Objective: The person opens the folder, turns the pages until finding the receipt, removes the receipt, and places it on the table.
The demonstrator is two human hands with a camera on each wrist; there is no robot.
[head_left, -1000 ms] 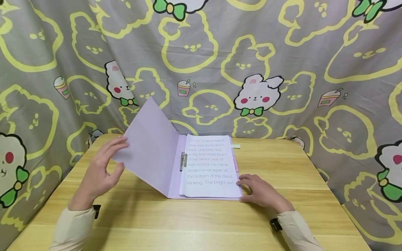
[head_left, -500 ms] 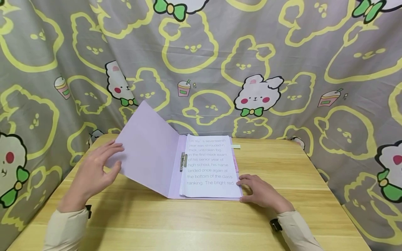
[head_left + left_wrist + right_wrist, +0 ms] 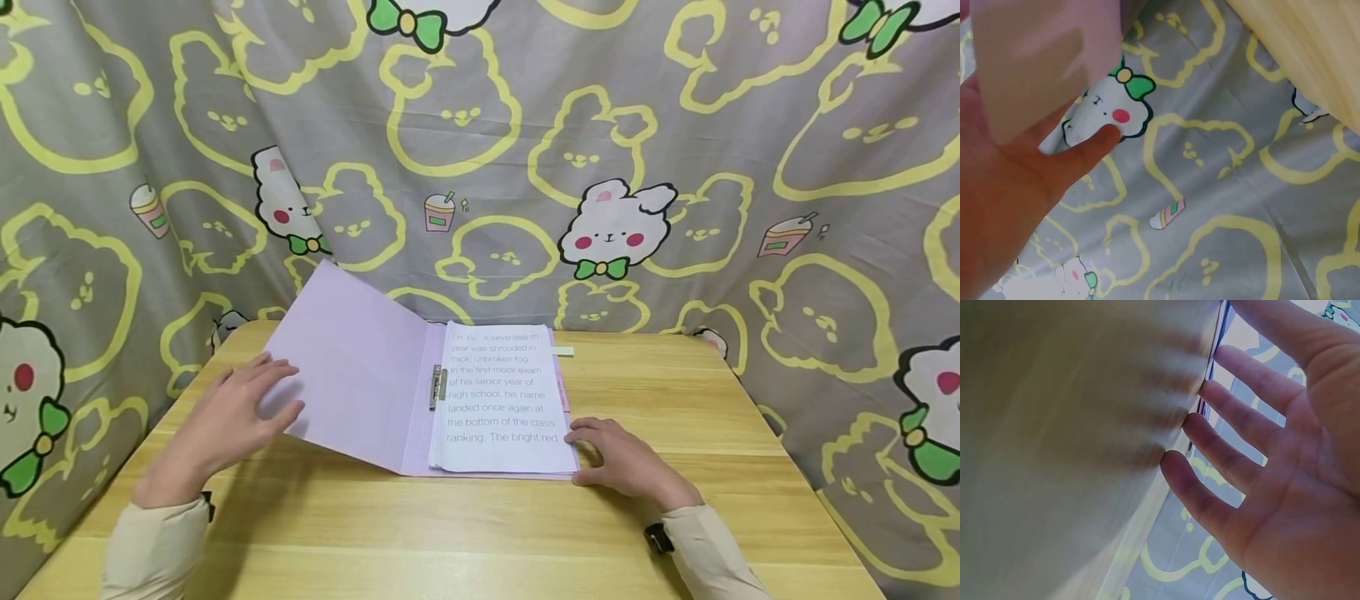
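Left grip (image 3: 228, 421) spreads loosely against the raised cover (image 3: 345, 358) of the lilac folder (image 3: 417, 446), which hides its fingers from the wrist camera; right grip (image 3: 626, 460), fingers extended, touches the folder's near right edge, pinching nothing. I see the worktop (image 3: 450, 542) beneath the folder, printed pages (image 3: 502, 400) inside, partly faint.

- Right grip (image 3: 1288, 465): bare hand, palm in view, 4 fingers extended and spread, thumb at top
- Fingertips (image 3: 1175, 462) at worktop (image 3: 1054, 425), dark shadows alongside
- Worktop: wood-toned, blurry
- Grey cloth (image 3: 1169, 540), yellow outlines, behind fingers
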